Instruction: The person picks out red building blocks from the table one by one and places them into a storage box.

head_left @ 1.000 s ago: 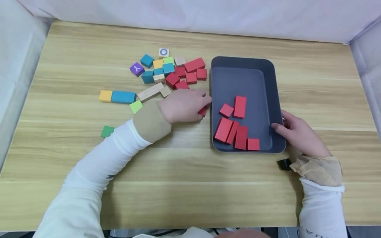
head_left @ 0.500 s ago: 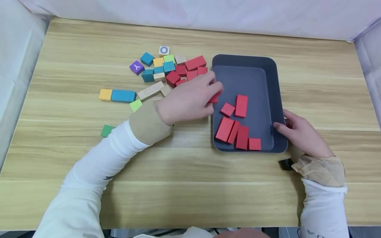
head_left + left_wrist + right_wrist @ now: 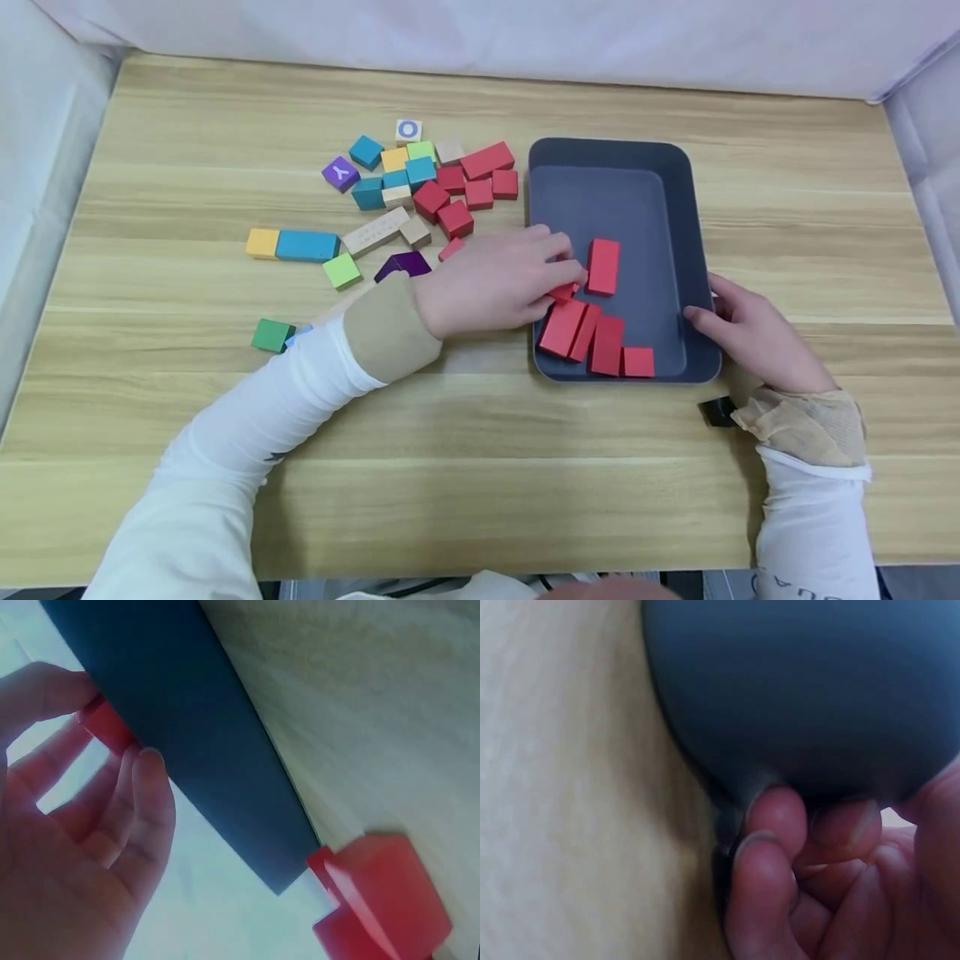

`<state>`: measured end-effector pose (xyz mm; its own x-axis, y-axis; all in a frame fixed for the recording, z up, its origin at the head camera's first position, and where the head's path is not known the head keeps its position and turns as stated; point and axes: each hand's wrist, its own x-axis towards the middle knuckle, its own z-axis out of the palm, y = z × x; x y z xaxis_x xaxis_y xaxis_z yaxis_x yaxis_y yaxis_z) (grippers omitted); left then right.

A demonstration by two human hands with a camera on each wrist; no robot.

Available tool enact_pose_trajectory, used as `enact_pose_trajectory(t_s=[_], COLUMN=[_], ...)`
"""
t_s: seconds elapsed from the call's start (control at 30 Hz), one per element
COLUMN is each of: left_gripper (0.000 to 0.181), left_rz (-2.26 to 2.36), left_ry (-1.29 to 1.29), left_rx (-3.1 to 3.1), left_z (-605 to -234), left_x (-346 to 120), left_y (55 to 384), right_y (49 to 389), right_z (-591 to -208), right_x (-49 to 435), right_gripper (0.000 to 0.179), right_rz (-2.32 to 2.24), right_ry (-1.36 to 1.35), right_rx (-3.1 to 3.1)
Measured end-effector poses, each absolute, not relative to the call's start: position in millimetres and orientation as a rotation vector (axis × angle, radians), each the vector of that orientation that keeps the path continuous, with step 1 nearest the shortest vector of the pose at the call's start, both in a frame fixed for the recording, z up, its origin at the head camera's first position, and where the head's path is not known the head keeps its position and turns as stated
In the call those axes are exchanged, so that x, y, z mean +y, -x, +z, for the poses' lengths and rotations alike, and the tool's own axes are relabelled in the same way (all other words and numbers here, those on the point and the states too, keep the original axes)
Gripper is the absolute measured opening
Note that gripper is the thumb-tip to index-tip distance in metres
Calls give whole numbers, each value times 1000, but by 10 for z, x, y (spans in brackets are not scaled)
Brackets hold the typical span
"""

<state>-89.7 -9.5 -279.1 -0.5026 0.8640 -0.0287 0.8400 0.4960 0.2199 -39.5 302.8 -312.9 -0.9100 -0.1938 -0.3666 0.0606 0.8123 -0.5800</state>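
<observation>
My left hand (image 3: 502, 282) reaches across the left wall of a dark grey tray (image 3: 637, 154). In the left wrist view its thumb and fingers pinch a small red block (image 3: 109, 726), half hidden behind the tray's wall. Several red blocks lie inside the tray, among them an upright-lying long one (image 3: 603, 267) and a square one (image 3: 638, 362) at the near edge. My right hand (image 3: 765, 333) grips the tray's right rim, thumb over the edge. From the right wrist view, its fingertips (image 3: 776, 821) press against the outer wall.
Left of the tray lies a cluster of wooden blocks: red (image 3: 487, 160), blue (image 3: 367, 152), purple (image 3: 341, 173) and plain wood (image 3: 377, 232). A blue block (image 3: 307, 246) and a green block (image 3: 272, 335) lie farther left. A small black object (image 3: 718, 412) sits by the right wrist.
My left hand has carried the red block from the table over the tray's left wall and down among the blocks there. A purple block now shows by the left wrist. My right hand keeps its grip.
</observation>
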Motion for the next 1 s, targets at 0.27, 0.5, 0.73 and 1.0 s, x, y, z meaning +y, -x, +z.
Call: enact_pose_trajectory(t_s=[0.27,0.5,0.73,1.0], left_gripper=[32,31,30,41], left_rz=[353,293,257,255], left_ry=[-1309,-1331,-1366,-1391], left_rx=[2559,2637,2666,2688], left_z=[-2820,-2875,-2934,-2884], left_x=[-41,-16,-17,-62], left_y=[868,871,856,871], right_y=[415,426,410,394], right_z=[-3088,-3078,-3105,-3128], right_x=[3028,3025,3014,3036], right_gripper=[47,50,48,53], right_rz=[-815,-827,-824,-845], right_ry=[99,91,85,75], right_rx=[2590,2583,2581,2565])
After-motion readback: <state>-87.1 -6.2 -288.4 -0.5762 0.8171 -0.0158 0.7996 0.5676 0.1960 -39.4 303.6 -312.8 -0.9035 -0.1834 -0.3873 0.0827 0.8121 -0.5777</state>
